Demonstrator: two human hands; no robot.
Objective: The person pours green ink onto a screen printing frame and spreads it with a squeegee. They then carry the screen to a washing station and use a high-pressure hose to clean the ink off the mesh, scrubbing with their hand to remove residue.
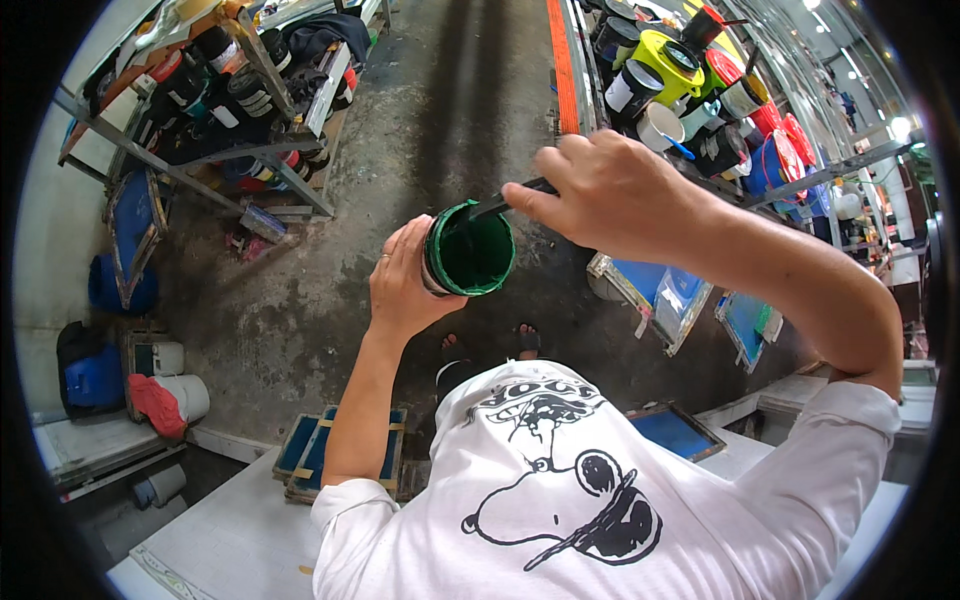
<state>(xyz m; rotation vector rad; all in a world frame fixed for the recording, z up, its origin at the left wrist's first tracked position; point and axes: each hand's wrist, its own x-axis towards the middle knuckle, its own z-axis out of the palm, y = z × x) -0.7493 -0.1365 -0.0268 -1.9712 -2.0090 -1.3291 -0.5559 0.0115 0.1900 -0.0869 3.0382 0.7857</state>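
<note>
My left hand (pixel 404 285) is wrapped around an open can (pixel 470 250) whose rim and inner wall are coated with dark green paint or ink, held up in the middle of the view. My right hand (pixel 610 190) grips a dark flat stick or spatula (pixel 492 205) that angles down into the can from the upper right, its lower end partly hidden in the green contents. The can sits above my sandalled feet and the stained concrete floor.
Metal shelving (pixel 270 180) with jars and cloths stands upper left; crowded colourful buckets and cans (pixel 665 70) line the upper right. Framed screens (pixel 655 300) lean at right, others (pixel 340 440) at lower left near a white bench (pixel 220 530). A blue container (pixel 92 375) sits at left.
</note>
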